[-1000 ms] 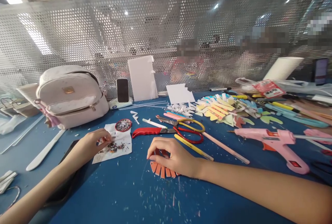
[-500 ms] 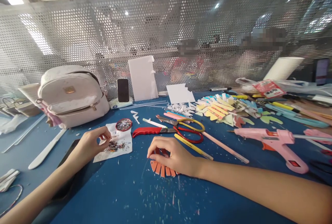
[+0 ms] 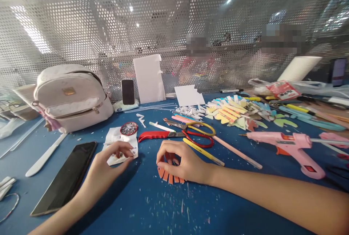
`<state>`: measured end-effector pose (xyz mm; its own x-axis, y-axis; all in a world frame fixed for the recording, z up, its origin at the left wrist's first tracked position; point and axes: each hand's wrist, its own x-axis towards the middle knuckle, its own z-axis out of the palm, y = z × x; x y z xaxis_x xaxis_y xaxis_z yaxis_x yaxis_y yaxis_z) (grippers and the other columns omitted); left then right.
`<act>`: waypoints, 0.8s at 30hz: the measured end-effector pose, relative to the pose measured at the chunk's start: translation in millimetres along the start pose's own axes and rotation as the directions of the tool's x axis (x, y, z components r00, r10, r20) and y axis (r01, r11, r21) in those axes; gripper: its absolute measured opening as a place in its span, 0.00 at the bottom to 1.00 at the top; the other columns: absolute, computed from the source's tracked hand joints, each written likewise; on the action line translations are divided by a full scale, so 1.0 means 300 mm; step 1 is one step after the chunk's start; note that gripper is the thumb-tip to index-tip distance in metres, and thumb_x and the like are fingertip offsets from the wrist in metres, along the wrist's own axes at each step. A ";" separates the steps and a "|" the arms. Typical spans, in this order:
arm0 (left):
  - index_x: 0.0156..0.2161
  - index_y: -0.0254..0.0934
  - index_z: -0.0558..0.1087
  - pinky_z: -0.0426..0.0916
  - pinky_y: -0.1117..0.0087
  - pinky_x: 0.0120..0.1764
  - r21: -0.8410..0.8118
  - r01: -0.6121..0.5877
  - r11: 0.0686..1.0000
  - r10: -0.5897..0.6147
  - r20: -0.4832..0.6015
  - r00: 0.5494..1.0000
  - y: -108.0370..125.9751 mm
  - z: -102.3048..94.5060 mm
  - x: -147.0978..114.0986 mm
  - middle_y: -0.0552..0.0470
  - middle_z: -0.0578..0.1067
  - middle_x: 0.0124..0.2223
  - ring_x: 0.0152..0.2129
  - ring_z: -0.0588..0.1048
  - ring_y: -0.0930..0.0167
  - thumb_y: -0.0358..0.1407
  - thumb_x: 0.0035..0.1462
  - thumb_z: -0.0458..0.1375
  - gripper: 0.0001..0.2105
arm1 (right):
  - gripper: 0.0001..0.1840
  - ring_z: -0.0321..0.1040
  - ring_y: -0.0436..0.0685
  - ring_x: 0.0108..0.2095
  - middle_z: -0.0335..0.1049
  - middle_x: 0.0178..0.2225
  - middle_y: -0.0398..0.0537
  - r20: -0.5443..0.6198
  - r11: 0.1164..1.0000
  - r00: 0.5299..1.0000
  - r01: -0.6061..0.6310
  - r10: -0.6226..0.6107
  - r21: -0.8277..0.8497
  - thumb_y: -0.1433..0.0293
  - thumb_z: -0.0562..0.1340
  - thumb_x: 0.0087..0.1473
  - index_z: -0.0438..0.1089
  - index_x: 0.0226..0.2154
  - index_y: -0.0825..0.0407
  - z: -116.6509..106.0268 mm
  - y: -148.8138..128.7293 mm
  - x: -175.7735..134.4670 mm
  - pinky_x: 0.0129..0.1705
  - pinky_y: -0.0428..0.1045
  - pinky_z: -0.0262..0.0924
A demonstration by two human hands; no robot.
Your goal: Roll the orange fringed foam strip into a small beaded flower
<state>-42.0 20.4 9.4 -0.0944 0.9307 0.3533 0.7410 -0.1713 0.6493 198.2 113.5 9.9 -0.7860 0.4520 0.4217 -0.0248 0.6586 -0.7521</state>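
Observation:
My left hand [image 3: 116, 162] hovers over the front edge of a white paper sheet [image 3: 112, 136], thumb and forefinger pinched together; anything between them is too small to make out. Small dark and coloured beads lie on that sheet, mostly covered by the hand. At its top edge rests a round red-rimmed dish [image 3: 129, 128] of tiny bits. On the blue table my right hand [image 3: 178, 160] is curled over an orange fringed paper piece [image 3: 170, 178], gripping its left end between thumb and fingers. The strips fan out toward me; the far side is hidden beneath the hand.
Red-handled scissors [image 3: 199, 138], a red-handled cutter [image 3: 154, 135] and a yellow pen [image 3: 203, 152] lie beyond my right hand. A pink glue gun [image 3: 289, 148] is at right, coloured paper scraps [image 3: 231, 111] behind. At left are a black phone [image 3: 67, 177] and white backpack [image 3: 71, 98].
My left hand has moved right and toward me, from above the beads to the paper's front corner, uncovering the black phone. My right hand stays on the orange piece. The view shifted slightly.

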 end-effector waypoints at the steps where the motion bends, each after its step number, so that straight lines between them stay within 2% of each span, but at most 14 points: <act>1: 0.37 0.40 0.72 0.68 0.68 0.34 -0.035 -0.015 0.999 0.015 -0.001 1.000 0.018 0.017 -0.008 0.53 0.79 0.31 0.28 0.75 0.68 0.33 0.54 0.59 0.05 | 0.02 0.60 0.46 0.25 0.67 0.30 0.43 -0.006 1.000 1.000 -0.004 0.004 0.014 0.73 0.63 0.55 0.70 0.31 0.54 0.000 -0.001 -0.001 0.24 0.42 0.54; 7: 0.39 0.41 0.72 0.70 0.68 0.35 -0.175 -0.032 0.984 0.039 0.039 0.998 0.074 0.077 -0.019 0.55 0.79 0.30 0.29 0.77 0.69 0.29 0.54 0.59 0.08 | 0.04 0.56 0.47 0.25 0.65 0.28 0.41 0.011 0.999 1.000 0.024 -0.024 0.022 0.77 0.61 0.52 0.65 0.28 0.53 0.001 0.001 -0.008 0.26 0.43 0.54; 16: 0.43 0.45 0.72 0.72 0.69 0.35 -0.163 -0.092 0.982 0.100 0.039 0.994 0.064 0.068 -0.039 0.57 0.80 0.32 0.30 0.78 0.70 0.30 0.56 0.61 0.10 | 0.07 0.53 0.46 0.24 0.59 0.26 0.39 0.011 0.999 0.999 -0.039 0.039 0.020 0.78 0.60 0.51 0.61 0.27 0.52 0.002 0.017 -0.012 0.24 0.42 0.49; 24: 0.43 0.46 0.72 0.75 0.69 0.35 -0.162 -0.112 0.980 0.117 0.021 0.993 0.065 0.068 -0.042 0.56 0.80 0.31 0.28 0.79 0.70 0.30 0.56 0.62 0.11 | 0.07 0.54 0.46 0.24 0.60 0.26 0.40 0.018 0.998 0.998 -0.054 0.054 0.017 0.77 0.59 0.50 0.61 0.26 0.52 0.000 0.015 -0.008 0.23 0.43 0.49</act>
<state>-12.7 11.8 4.0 0.0073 0.9109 0.4125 0.6291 -0.3248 0.7062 200.1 115.4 5.5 -0.7974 0.4758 0.3713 0.0076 0.6230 -0.7822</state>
